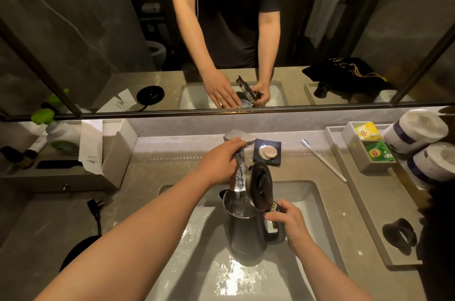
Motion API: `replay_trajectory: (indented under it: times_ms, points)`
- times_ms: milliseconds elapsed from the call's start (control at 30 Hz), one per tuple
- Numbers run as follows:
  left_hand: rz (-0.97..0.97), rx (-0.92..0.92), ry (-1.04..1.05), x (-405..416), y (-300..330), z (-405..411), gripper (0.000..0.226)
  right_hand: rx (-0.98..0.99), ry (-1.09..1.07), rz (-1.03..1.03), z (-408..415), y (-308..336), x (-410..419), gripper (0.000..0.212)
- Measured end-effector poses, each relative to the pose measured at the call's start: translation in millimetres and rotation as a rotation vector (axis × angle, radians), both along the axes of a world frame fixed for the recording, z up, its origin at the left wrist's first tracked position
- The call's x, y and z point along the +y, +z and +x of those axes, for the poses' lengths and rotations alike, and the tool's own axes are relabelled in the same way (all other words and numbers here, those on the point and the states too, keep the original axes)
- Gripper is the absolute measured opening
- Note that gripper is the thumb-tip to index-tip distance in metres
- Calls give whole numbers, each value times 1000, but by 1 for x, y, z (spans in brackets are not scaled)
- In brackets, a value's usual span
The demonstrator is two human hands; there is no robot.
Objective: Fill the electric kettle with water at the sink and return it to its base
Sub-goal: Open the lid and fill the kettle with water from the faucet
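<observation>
A dark grey electric kettle (247,236) stands upright in the sink (317,204), its black lid (260,185) flipped open. Water streams from the silver faucet (239,165) into the kettle's mouth. My right hand (290,223) grips the kettle's handle at its right side. My left hand (220,161) rests on the faucet's flat lever, fingers wrapped over it. The kettle's round black base (78,250) lies on the counter at the lower left, partly hidden by my left forearm, with its cord and plug (94,206) behind it.
A soap dish (267,152) and toothbrush (323,160) lie behind the sink. A tray on the right holds tea bags (376,151), toilet rolls (418,130) and a black ring (400,235). A tissue box (115,150) and bottles stand left. A mirror (98,29) runs above.
</observation>
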State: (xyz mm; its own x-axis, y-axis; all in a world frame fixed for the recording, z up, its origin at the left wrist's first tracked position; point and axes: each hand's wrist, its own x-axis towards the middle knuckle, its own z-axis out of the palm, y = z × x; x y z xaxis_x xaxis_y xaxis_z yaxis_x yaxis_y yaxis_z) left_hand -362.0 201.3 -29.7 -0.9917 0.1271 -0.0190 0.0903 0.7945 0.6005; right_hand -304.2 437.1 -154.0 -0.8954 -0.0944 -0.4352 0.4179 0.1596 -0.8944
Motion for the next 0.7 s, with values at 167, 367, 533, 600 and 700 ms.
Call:
replay_trajectory:
  times_ms: [167,367,533,600,700]
  points:
    - [-28,-29,-8,0,0,0,59,-9,5,-14,1,0,0,55]
    - [-247,-26,-131,0,0,4,66,-10,15,-26,1,3,-1,59]
    - [-278,-39,-198,-1,4,1,73,-12,12,-33,1,5,0,64]
    - [-185,-99,-168,-1,8,-1,67,-12,10,-31,2,7,1,64]
    - [131,-93,41,4,14,7,43,-2,-8,-40,6,11,3,63]
